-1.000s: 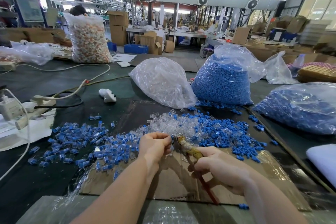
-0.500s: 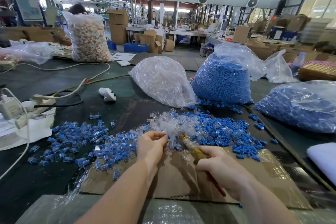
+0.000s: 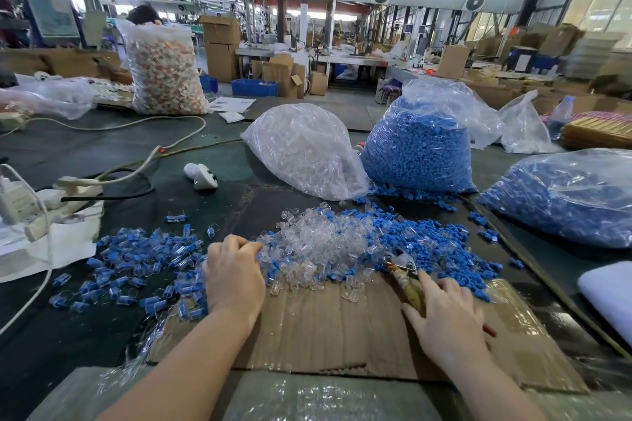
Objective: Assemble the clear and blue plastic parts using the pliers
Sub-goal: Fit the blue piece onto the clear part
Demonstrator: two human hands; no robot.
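Observation:
A heap of loose clear parts lies mid-table on a cardboard sheet. Loose blue parts spread to its right. Left of it lies a scatter of joined clear-and-blue pieces. My left hand is back-up at the clear heap's left edge, with its curled fingertips dipped among the parts; what they hold is hidden. My right hand grips the yellow-handled pliers, index finger laid along them. Their metal jaws point into the blue parts.
Behind the heaps stand a bag of clear parts and a bag of blue parts, with another blue bag at the right. A power strip with cables and white paper lie left; a white cloth lies at the right edge.
Both hands have separated. My left hand moved left to the edge of the clear heap. My right hand swung the pliers rightward to the blue parts.

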